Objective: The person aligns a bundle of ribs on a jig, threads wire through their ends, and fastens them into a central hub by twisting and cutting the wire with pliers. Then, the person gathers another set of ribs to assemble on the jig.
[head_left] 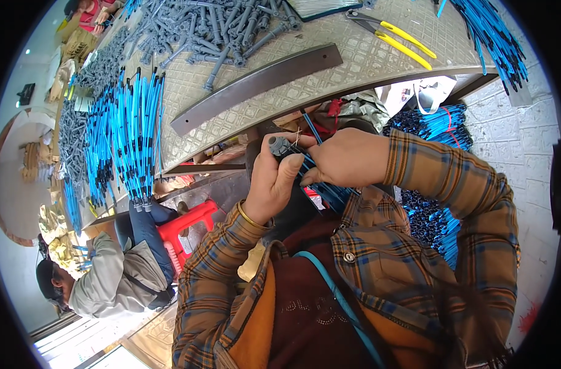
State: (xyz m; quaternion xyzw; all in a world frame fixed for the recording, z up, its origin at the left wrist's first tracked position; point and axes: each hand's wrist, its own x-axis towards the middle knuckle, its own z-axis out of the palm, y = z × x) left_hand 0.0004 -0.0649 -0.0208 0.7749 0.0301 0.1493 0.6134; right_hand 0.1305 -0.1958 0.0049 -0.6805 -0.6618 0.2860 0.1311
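Grey fitting [280, 146] between left fingers [289, 168], right fingers [310, 177] near it

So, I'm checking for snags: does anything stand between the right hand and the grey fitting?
Yes: the left hand holds the grey fitting, its thumb and blue strands lying toward the right hand; nothing else visibly intervenes.

Pliers [409, 39] lie right of the fittings [216, 27] on the table [363, 67]; tubes [132, 126] left, seemingly overhanging.

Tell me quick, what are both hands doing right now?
Left hand: closed, holding a grey plastic piece.
Right hand: curled at the blue strands; whether it grips any cannot be told.
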